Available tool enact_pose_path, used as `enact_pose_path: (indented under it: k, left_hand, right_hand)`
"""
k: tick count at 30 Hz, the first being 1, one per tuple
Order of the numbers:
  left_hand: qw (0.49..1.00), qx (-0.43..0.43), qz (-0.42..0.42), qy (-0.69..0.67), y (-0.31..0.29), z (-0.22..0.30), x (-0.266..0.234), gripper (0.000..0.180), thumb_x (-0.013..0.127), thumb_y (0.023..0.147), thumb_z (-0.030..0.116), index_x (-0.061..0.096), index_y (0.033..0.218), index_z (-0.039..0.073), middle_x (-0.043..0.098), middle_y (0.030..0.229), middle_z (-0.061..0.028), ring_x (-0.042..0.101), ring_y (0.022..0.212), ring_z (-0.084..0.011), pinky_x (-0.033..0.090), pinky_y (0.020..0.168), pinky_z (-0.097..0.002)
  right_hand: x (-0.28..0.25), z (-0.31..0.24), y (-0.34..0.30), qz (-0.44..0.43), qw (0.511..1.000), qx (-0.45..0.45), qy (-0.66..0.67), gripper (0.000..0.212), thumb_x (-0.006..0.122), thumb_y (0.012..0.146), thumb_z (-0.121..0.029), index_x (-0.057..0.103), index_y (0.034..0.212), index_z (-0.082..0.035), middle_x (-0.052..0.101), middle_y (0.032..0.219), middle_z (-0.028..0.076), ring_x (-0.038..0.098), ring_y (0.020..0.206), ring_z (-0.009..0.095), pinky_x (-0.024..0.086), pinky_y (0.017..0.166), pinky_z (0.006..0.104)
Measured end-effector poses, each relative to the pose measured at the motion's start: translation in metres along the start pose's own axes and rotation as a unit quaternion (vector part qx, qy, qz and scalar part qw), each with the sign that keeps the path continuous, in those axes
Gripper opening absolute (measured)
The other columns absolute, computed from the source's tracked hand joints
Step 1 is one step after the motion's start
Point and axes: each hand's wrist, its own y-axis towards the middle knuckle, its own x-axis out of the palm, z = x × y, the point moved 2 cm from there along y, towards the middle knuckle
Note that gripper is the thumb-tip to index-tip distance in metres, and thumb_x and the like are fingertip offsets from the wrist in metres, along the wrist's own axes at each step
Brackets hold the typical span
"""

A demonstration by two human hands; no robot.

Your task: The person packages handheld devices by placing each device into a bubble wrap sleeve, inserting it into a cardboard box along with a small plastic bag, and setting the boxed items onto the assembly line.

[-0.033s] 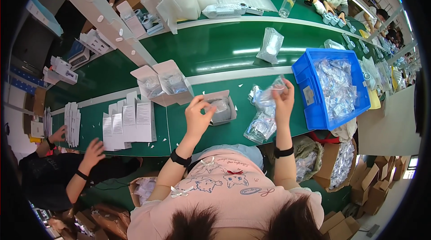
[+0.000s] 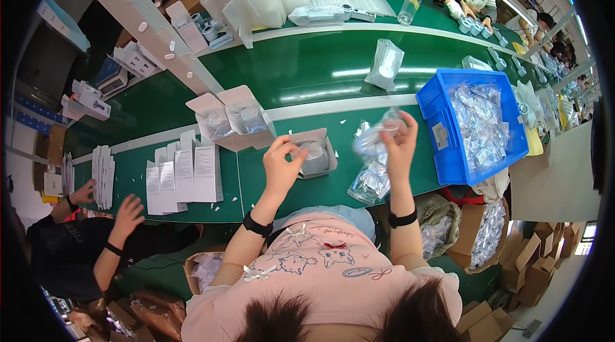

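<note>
Loosely bunched and blurred, a clear plastic pouch (image 2: 369,142) hangs from the right hand (image 2: 400,143), whose thumb and fingers are closed on it. It is above the near part of the green tabletop (image 2: 256,169), over a small heap of clear pouches (image 2: 369,185) just left of the blue bin. Left of that heap sits a small open white box (image 2: 332,152), holding a wrapped grey item (image 2: 315,162). The left hand (image 2: 282,166) is at this box's left side, fingers curled and thumb close to them; whether it grips the wall, I cannot tell.

On the right, the blue bin (image 2: 450,164) is filled with more clear packets (image 2: 477,124). Farther left of the small box, two open white boxes (image 2: 246,143) stand side by side with wrapped items inside, and nearer on the left is a row of white cartons (image 2: 186,175). At far left, a co-worker's hands (image 2: 130,215) are near a stack of white flat pieces (image 2: 103,177). Beyond a pale rail, a bubble-wrapped package (image 2: 385,63) rests on a glossy green surface (image 2: 301,63); farther off stands a clear bottle (image 2: 410,8).
</note>
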Motion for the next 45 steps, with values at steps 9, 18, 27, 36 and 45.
enact_pose_path:
  k: [9,18,27,36,45]
  left_hand:
    - [0.999,-0.033,-0.013,-0.025,0.005,0.003,0.005,0.014,0.069,0.060,0.005,0.058,0.066,-0.002,0.058,0.079,-0.0090,0.051,0.057,-0.0179,0.041,0.053,-0.0261]
    - [1.000,-0.016,0.001,-0.012,0.003,0.000,0.003,0.014,0.068,0.060,0.005,0.058,0.067,-0.002,0.058,0.079,-0.0106,0.052,0.059,-0.0187,0.042,0.055,-0.0267]
    - [0.999,-0.020,-0.009,-0.030,0.000,-0.003,0.006,0.015,0.068,0.060,0.005,0.056,0.067,-0.002,0.058,0.081,-0.0124,0.058,0.070,-0.0245,0.044,0.062,-0.0289]
    - [0.997,0.019,-0.008,-0.070,0.000,-0.012,0.003,0.017,0.066,0.063,0.005,0.056,0.076,-0.001,0.055,0.085,-0.0109,0.054,0.076,-0.0215,0.042,0.069,-0.0281]
    - [0.919,-0.068,0.118,0.371,-0.026,-0.090,-0.107,0.064,0.068,0.068,0.024,0.037,0.122,0.005,0.025,0.132,-0.0203,0.020,0.124,-0.0375,0.022,0.097,-0.0507]
  right_hand:
    - [0.065,-0.014,-0.033,-0.229,0.856,-0.342,-0.313,0.024,0.062,0.059,0.001,0.053,0.081,-0.005,0.053,0.082,0.008,0.053,0.072,0.025,0.044,0.064,0.0324]
    - [0.054,-0.024,-0.029,-0.192,0.858,-0.252,-0.404,0.019,0.062,0.059,-0.003,0.050,0.072,-0.009,0.051,0.075,0.005,0.049,0.066,0.022,0.036,0.064,0.0321]
    - [0.072,0.004,-0.044,-0.204,0.783,-0.270,-0.521,0.019,0.065,0.061,-0.014,0.050,0.071,-0.008,0.051,0.082,0.004,0.049,0.081,0.023,0.035,0.076,0.0391]
    - [0.066,0.010,-0.055,-0.330,0.766,-0.239,-0.497,0.051,0.072,0.060,-0.030,0.053,0.100,-0.004,0.045,0.105,0.012,0.035,0.113,0.032,0.023,0.098,0.0474]
    - [0.032,0.112,-0.050,-0.332,0.929,0.020,-0.162,0.095,0.078,0.054,-0.014,0.024,0.131,-0.004,0.034,0.127,0.013,0.029,0.122,0.029,0.025,0.100,0.0382]
